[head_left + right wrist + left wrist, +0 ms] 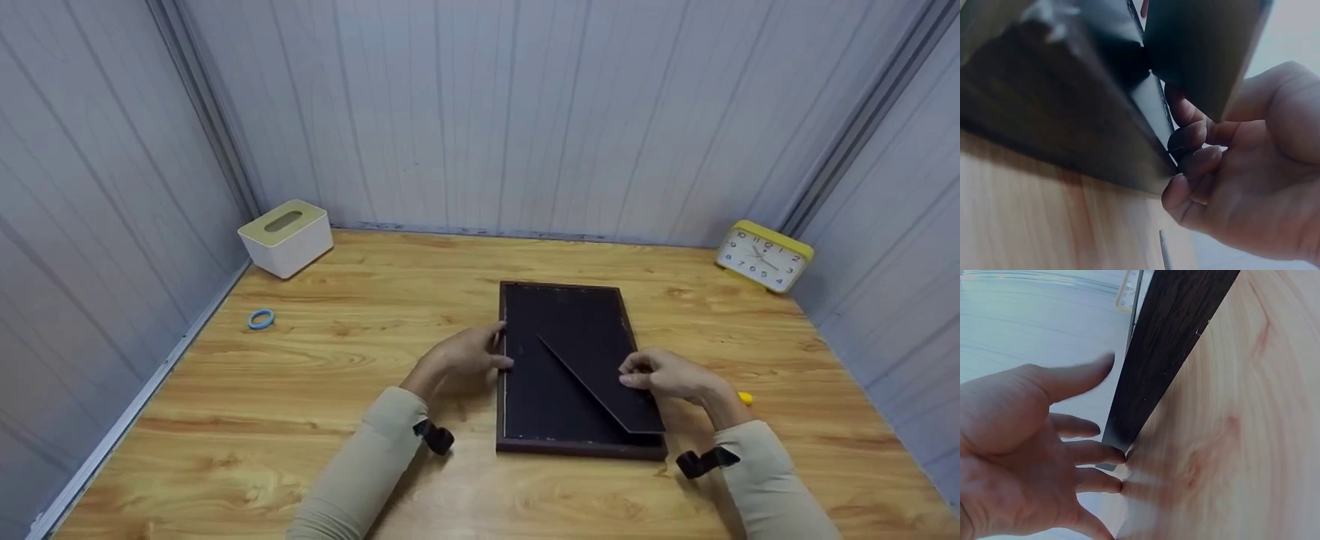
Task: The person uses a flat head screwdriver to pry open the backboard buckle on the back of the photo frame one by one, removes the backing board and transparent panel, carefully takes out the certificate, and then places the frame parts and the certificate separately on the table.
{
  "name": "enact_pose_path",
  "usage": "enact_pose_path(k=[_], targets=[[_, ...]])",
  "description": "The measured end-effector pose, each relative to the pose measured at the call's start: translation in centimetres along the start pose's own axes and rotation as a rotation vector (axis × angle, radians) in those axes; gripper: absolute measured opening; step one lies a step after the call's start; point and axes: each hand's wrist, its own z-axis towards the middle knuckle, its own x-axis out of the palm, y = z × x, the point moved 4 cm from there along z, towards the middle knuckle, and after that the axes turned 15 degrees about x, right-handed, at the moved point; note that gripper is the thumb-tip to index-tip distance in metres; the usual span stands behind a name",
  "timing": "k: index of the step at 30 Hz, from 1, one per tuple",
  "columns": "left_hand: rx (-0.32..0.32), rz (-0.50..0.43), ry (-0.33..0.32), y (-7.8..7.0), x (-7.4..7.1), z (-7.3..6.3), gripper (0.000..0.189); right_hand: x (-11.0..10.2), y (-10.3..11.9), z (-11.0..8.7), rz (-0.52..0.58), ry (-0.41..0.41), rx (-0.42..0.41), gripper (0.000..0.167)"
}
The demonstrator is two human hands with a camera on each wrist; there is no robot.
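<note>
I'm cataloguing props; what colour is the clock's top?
The clock's top is yellow, seen best in the head view.

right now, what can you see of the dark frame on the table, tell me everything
The dark frame is rectangular and lies flat on the wood-grain table, its long sides running away from the person. A raised brownish-black rim, wood-like on its outer side, borders a flat black panel; pale specks mark its edges. A thin, stiff-looking flap is tilted up over the panel, pinched by the right hand. The left hand is at the left side; firm contact is unclear.
</note>
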Motion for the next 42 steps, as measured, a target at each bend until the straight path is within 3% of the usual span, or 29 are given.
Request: enact_pose_path(k=[9, 11, 14, 16, 19, 22, 25, 28, 32, 37, 42], targets=[[0.029, -0.015, -0.110, -0.2, -0.4, 0.5, 0.049, -0.4, -0.5, -0.1, 0.058, 0.036, -0.027, 0.021], [0.022, -0.006, -0.153, -0.2, -0.4, 0.5, 0.044, -0.3, -0.7, 0.0, 0.072, 0.043, -0.032, 0.020], [0.016, 0.008, -0.272, -0.2, -0.5, 0.7, 0.037, -0.1, -0.8, 0.1, 0.079, 0.052, -0.039, 0.020], [0.007, -0.071, -0.339, -0.2, -0.5, 0.7, 0.033, 0.0, -0.8, 0.2, 0.082, 0.054, -0.037, 0.020], [-0.016, -0.256, -0.384, 0.0, -0.4, 0.8, 0.034, 0.0, -0.7, 0.2, 0.071, 0.054, -0.029, 0.020], [-0.077, -0.488, -0.395, 0.6, -0.1, 0.8, 0.048, 0.0, -0.6, 0.1, 0.067, 0.052, -0.016, 0.018], [-0.138, -0.657, -0.389, 1.1, 0.4, 0.9, 0.059, 0.0, -0.5, 0.0, 0.076, 0.053, -0.010, 0.017], [-0.143, -0.734, -0.330, 1.0, 1.0, 1.1, 0.064, 0.0, -0.6, 0.0, 0.078, 0.053, -0.012, 0.018], [-0.088, -0.811, -0.251, 1.1, 1.9, 1.5, 0.079, 0.0, -0.6, 0.0, 0.059, 0.042, -0.022, 0.019], [-0.068, -0.968, -0.247, 1.8, 2.7, 1.6, 0.095, 0.0, -0.5, 0.0, 0.031, 0.019, -0.033, 0.020], [-0.044, -0.999, -0.258, 2.0, 2.8, 1.8, 0.097, -0.2, -0.4, 0.0, 0.005, 0.007, -0.040, 0.020]])
